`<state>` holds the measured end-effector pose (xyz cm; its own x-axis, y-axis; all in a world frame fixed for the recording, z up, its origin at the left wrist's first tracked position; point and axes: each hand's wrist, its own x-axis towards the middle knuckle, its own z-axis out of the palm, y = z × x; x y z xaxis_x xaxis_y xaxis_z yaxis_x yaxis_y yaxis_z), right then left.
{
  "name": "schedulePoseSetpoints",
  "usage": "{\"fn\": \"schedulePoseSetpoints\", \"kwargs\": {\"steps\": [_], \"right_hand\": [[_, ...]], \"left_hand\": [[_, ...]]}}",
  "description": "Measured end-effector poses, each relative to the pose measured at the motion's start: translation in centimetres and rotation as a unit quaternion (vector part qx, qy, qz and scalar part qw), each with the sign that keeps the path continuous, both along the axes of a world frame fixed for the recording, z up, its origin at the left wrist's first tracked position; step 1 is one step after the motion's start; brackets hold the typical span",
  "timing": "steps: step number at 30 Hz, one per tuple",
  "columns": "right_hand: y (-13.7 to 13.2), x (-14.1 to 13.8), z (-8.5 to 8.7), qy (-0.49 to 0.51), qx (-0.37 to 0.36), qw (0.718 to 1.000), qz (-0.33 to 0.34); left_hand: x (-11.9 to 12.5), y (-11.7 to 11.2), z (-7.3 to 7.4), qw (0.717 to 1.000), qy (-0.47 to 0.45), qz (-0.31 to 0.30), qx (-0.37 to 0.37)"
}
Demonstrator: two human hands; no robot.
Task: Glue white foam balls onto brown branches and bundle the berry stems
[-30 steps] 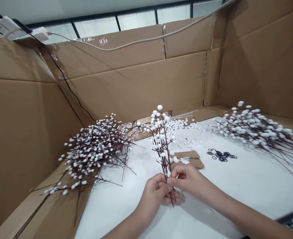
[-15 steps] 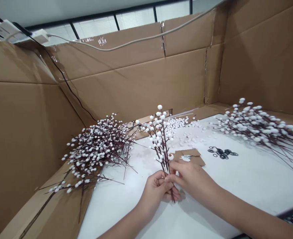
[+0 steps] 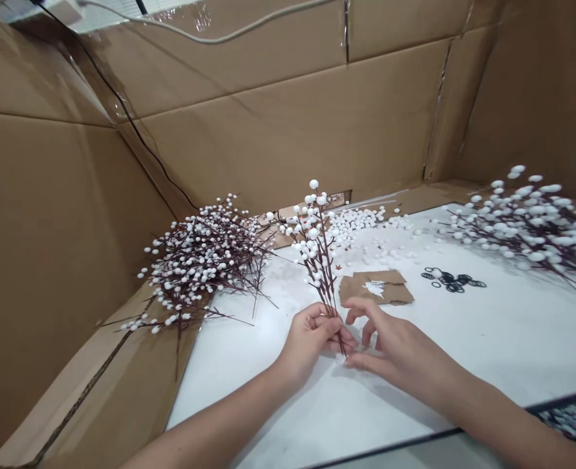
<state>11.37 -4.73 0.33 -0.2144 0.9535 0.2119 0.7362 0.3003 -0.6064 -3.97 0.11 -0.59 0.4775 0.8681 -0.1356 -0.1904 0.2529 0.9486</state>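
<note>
My left hand is closed around the lower stems of a small bunch of white-berry stems, which stands nearly upright over the white board. Brown stem ends poke out below the fingers. Just right of them, my right hand has its thumb and fingers apart. Its thumb tip is close to the stem ends; whether it touches them I cannot tell. Beyond my right hand lies a torn piece of brown cardboard with a white smear on it.
A big heap of white-berry stems lies at the left, another bundle at the right. Black rubber rings sit on the board. Loose white berries are scattered at the back. Cardboard walls enclose the area.
My right hand has let go of the stems and moved slightly down and right, its fingers spreading. My left hand still holds the bunch. The view has tilted downward.
</note>
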Motion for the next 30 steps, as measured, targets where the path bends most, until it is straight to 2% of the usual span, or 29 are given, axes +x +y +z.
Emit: {"fn": "schedulePoseSetpoints", "kwargs": {"steps": [5,9,16,19,23,26,30], "right_hand": [[-0.2,-0.2,-1.5,-0.116,0.15,0.981,0.033],[-0.1,-0.3,-1.5,-0.132,0.182,0.974,0.013],[-0.8,-0.2,-0.9,-0.08,0.118,0.99,0.011],[-0.7,-0.2,-0.1,0.001,0.022,1.0,-0.017],[0.4,-0.3,0.5,0.095,-0.076,0.991,-0.053],[1.2,-0.6,0.7,0.124,-0.088,0.986,-0.065],[1.5,-1.3,1.5,0.091,-0.051,0.99,-0.1]], "left_hand": [[0.0,-0.2,0.1,1.0,-0.014,-0.009,-0.005],[-0.1,-0.3,0.1,1.0,-0.021,-0.002,-0.015],[-0.2,-0.2,0.0,1.0,-0.017,0.001,-0.014],[-0.1,-0.2,0.0,1.0,-0.017,0.008,-0.014],[-0.1,-0.3,0.0,1.0,-0.005,-0.003,-0.01],[0.0,-0.5,0.1,1.0,0.006,-0.015,0.001],[0.0,-0.6,0.3,1.0,0.013,-0.024,0.013]]}}
